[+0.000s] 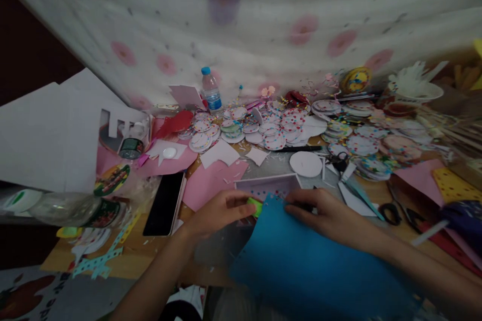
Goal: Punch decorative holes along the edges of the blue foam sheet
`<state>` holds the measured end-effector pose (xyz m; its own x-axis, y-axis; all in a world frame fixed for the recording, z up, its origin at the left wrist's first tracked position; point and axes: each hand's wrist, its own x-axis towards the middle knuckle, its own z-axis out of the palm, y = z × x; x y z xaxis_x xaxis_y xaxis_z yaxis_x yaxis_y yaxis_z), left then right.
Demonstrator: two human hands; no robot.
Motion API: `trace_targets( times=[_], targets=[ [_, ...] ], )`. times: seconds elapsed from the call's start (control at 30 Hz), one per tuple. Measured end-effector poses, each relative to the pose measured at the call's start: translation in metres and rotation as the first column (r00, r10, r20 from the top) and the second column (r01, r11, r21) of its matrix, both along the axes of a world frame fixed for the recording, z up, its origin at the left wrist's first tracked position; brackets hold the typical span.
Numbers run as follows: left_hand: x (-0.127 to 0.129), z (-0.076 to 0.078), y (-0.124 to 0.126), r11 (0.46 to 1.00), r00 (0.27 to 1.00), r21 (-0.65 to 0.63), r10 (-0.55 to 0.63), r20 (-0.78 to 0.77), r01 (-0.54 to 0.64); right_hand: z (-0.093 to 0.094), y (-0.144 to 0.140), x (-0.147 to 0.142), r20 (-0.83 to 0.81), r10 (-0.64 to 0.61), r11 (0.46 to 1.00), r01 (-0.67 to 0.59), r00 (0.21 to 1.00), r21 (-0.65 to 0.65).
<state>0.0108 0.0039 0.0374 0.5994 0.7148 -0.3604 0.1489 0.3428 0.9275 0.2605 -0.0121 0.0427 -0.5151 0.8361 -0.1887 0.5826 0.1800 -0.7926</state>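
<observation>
Left hand [225,212] pinches green tool [256,206], right hand [324,209] grips blue sheet [301,266]: seemingly part-punched, mostly plain; discs [278,123] heap at twelve o'clock.

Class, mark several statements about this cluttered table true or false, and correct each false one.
1. The right hand holds a blue sheet. True.
2. The left hand holds scissors. False: it holds a small bright green object.
3. The upright bottle at the back has a blue cap. True.
4. The black-screened device lies to the right of both hands. False: it lies to their left.
</observation>
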Motion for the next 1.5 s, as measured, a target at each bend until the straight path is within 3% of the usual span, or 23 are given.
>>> trace_targets(
  times=[0.6, 0.93, 1.17, 1.5],
  targets=[
    [0.013, 0.001, -0.022, 0.978, 0.966, 0.152, 0.173, -0.194, -0.145, -0.003, -0.007, -0.010, -0.017, -0.016, 0.991, 0.018, 1.000, 0.135],
    [0.012, -0.001, -0.013, 0.974, 0.956, 0.222, 0.114, -0.272, -0.053, -0.017, 0.001, -0.005, -0.053, -0.011, 0.986, 0.019, 0.999, 0.168],
    [0.023, 0.001, 0.001, 0.973, 0.957, 0.232, 0.067, -0.283, 0.000, -0.022, 0.002, 0.004, -0.092, -0.073, 0.976, 0.090, 0.993, 0.200],
    [0.029, -0.001, 0.009, 0.975, 0.964, 0.221, 0.063, -0.257, -0.005, -0.021, 0.007, 0.008, -0.065, -0.098, 0.973, 0.109, 0.993, 0.205]
  ],
)
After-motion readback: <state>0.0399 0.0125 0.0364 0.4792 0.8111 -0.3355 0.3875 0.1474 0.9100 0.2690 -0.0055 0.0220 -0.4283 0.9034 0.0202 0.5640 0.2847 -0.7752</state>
